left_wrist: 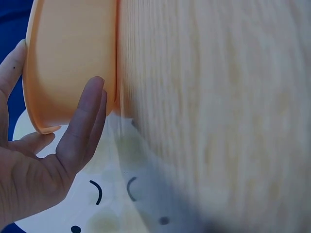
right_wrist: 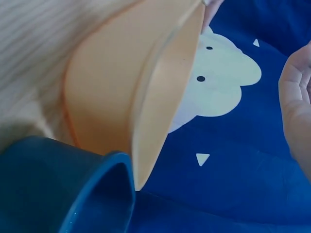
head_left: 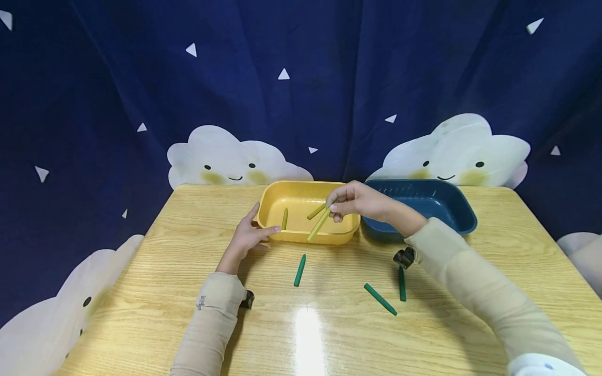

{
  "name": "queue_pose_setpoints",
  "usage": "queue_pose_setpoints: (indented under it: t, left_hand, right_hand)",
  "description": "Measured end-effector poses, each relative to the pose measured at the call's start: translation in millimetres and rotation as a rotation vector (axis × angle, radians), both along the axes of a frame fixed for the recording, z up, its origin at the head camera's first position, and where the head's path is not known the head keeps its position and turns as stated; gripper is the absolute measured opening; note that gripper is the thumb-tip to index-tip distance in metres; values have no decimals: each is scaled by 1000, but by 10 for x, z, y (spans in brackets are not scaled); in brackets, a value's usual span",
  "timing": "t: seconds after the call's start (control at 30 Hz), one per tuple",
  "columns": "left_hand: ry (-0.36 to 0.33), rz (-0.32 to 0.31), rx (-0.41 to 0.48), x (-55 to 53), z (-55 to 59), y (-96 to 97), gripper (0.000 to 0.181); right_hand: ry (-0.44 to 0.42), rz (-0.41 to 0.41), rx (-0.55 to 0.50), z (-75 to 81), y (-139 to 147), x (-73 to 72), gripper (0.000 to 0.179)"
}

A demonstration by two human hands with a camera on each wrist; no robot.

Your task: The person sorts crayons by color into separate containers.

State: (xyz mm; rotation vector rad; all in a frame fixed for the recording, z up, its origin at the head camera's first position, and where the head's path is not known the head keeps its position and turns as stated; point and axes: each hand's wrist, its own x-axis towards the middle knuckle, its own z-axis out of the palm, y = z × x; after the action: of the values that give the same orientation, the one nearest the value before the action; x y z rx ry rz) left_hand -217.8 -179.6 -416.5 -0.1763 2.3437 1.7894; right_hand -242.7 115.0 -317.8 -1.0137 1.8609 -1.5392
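My right hand point(head_left: 355, 201) pinches a yellow crayon point(head_left: 317, 225) between thumb and fingers, above the front part of a yellow basin point(head_left: 312, 237). The crayon slants down toward the front rim. Two other yellow crayons, one on the left point(head_left: 284, 219) and one in the middle point(head_left: 316, 211), lie inside the basin. My left hand point(head_left: 246, 235) rests against the basin's front left corner, its fingers fairly straight and its thumb at the front rim. In the right wrist view, only part of the right hand point(right_wrist: 297, 102) shows and the held crayon is out of sight.
A dark blue basin point(head_left: 465, 219) stands right beside the yellow one, partly behind my right forearm. Three green crayons point(head_left: 299, 270) point(head_left: 381, 299) point(head_left: 402, 284) lie on the wooden table point(head_left: 348, 334) in front. A dark blue curtain point(head_left: 282, 109) with clouds hangs behind.
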Motion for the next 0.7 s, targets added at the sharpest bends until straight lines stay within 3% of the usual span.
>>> queue_pose_setpoints:
  t: [0.33,0.7]
  left_hand:
    - [4,4,-2,7,5,-18,98]
    - [-10,0,24,-10,1,-23,100]
  right_hand:
    - [-115,23,-88,179,-111,-159,15]
    - [-166,-62,-113,288,-248,-503,16]
